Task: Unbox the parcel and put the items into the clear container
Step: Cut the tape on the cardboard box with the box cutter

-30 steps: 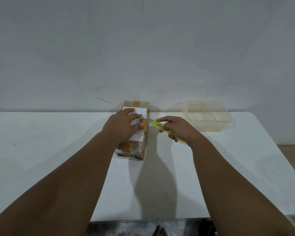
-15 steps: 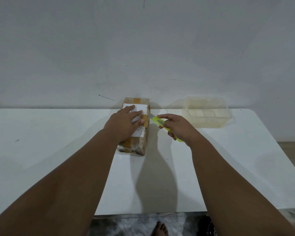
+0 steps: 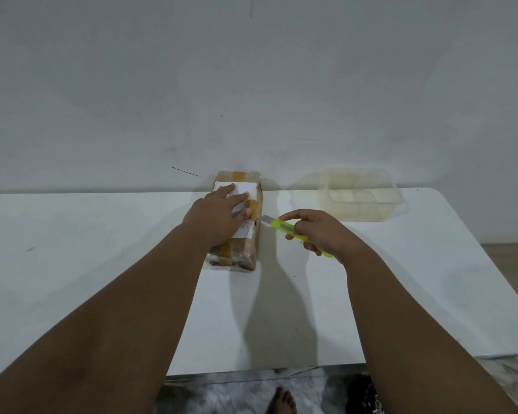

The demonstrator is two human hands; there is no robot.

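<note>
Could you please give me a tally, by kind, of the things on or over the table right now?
Parcel: 1
Knife: 1
Container: 1
Hands, left and right: 2
Total: 5

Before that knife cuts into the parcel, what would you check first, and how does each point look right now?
1. Parcel pinned flat by the left hand: ok.
2. Right hand gripping the green utility knife firmly: ok.
3. Blade extended, tip at the parcel's right side: ok.
4. Left fingertips clear of the blade: not ok, they lie close to it.
5. Clear container open and in reach: ok.
6. Tape already cut: cannot tell.
</note>
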